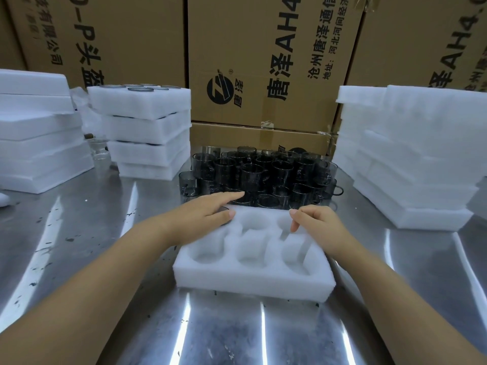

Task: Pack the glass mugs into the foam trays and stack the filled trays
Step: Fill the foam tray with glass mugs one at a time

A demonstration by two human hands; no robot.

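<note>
Steel tabletop (79, 233), scuffed and glaring under the lights, fills the view, with a wall of printed cardboard boxes (263, 61) behind it. One white foam tray (253, 277) lies flat at the centre, showing six round pockets in two rows of three. The five pockets in plain view hold nothing.

The left hand (203, 209) lies flat over the tray's far left pocket, fingers straight and together. The dark rim of a mug (222, 208) peeps out between its thumb and forefinger; whether that mug sits fully down I cannot tell. The right hand (316, 219) hovers at the tray's far right pocket with fingers loosely curled, gripping nothing, its forefinger pointing down to the foam at the pocket's edge.

Just beyond the tray's far edge stands a crowd of smoky glass mugs (258, 175), packed close together and upright. Beyond the tray to the left rises a stack of filled trays (147, 127), mug rims showing on top. Further left of the tray sits a foam stack (37, 133). Right of the tray stands a taller pile of foam (408, 159).
</note>
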